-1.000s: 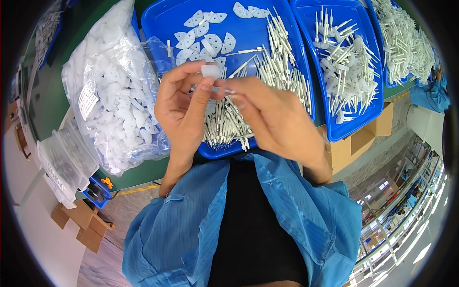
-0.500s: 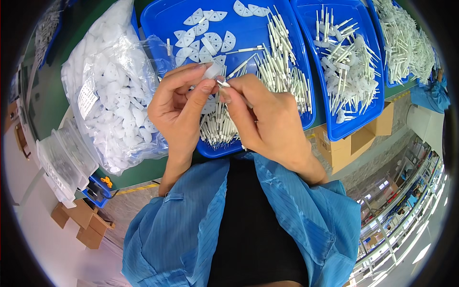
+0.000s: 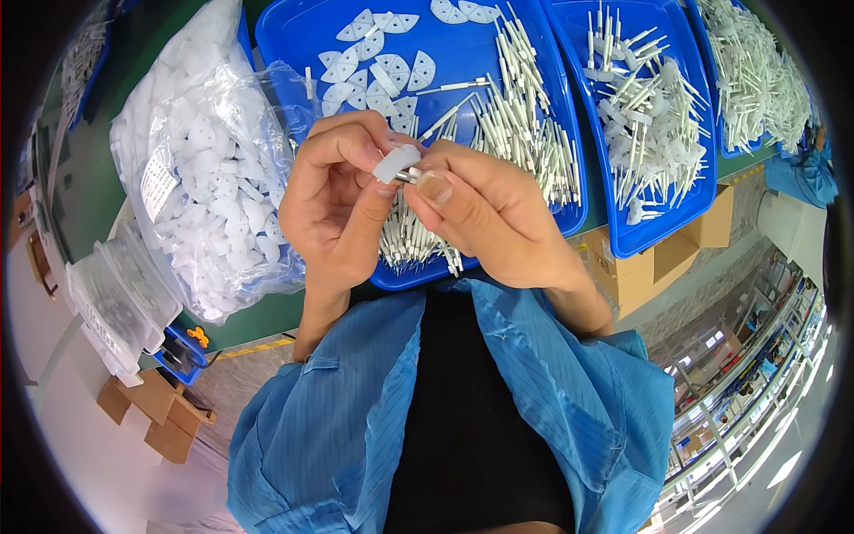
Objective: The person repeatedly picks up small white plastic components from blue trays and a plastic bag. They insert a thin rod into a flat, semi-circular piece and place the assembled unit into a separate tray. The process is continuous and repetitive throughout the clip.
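Note:
My left hand [image 3: 342, 191] pinches a small white plastic piece [image 3: 396, 164] between thumb and fingers. Closed around a thin rod, my right hand [image 3: 485, 200] presses the rod's metal end [image 3: 407, 175] against the piece's side; most of the rod is hidden by the fingers. Whether the end sits inside the piece I cannot tell. Both hands are above the near part of a blue tray [image 3: 463, 53]. In that tray lie loose white fan-shaped pieces [image 3: 421, 71] and a heap of white rods with metal ends [image 3: 534, 151].
To the left stands a clear bag [image 3: 213, 178] full of white pieces. A second blue tray [image 3: 663, 227] on the right holds pieces with rods attached, and another heap [image 3: 752, 80] lies beyond. Cardboard boxes [image 3: 636, 276], clear plastic reels [image 3: 120, 294] and a small blue bin [image 3: 182, 356] are nearby.
The white piece has tilted and come lower between my hands. My right thumb and fingers have closed in nearer to it, and the rod's metal end now meets its side.

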`<state>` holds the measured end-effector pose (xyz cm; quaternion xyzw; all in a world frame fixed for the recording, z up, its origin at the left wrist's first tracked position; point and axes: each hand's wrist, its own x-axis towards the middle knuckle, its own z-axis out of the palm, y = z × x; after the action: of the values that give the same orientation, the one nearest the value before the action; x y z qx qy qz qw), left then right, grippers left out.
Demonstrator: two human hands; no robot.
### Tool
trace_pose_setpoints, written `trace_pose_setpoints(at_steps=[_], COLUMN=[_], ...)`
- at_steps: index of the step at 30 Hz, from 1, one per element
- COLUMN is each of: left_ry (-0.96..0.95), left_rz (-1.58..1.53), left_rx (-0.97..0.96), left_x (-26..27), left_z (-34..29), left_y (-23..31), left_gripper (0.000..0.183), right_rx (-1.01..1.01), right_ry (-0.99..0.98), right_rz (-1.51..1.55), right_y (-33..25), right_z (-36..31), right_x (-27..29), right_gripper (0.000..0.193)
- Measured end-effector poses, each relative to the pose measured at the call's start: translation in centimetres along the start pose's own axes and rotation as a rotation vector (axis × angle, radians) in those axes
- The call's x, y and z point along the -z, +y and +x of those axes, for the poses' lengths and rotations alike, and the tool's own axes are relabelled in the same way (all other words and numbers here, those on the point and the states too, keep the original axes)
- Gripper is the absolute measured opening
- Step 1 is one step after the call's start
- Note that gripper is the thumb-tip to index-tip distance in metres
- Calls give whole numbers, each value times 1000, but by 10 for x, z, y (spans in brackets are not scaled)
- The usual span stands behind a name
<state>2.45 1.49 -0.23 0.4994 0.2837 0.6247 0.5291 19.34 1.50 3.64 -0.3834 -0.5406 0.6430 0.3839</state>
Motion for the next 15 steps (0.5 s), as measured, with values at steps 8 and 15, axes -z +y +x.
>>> trace_pose_setpoints(at_steps=[8, 15], left_ry=[-23, 35], left_rz=[192, 115], left_rx=[-179, -210], left_x=[-5, -10], left_z=[1, -6], left_y=[-3, -3], left_gripper=[20, 25], right_rx=[294, 425], right_ry=[183, 221], right_rz=[-790, -643], right_y=[-11, 2], right_z=[-13, -10], right_x=[-16, -16], right_gripper=[14, 15])
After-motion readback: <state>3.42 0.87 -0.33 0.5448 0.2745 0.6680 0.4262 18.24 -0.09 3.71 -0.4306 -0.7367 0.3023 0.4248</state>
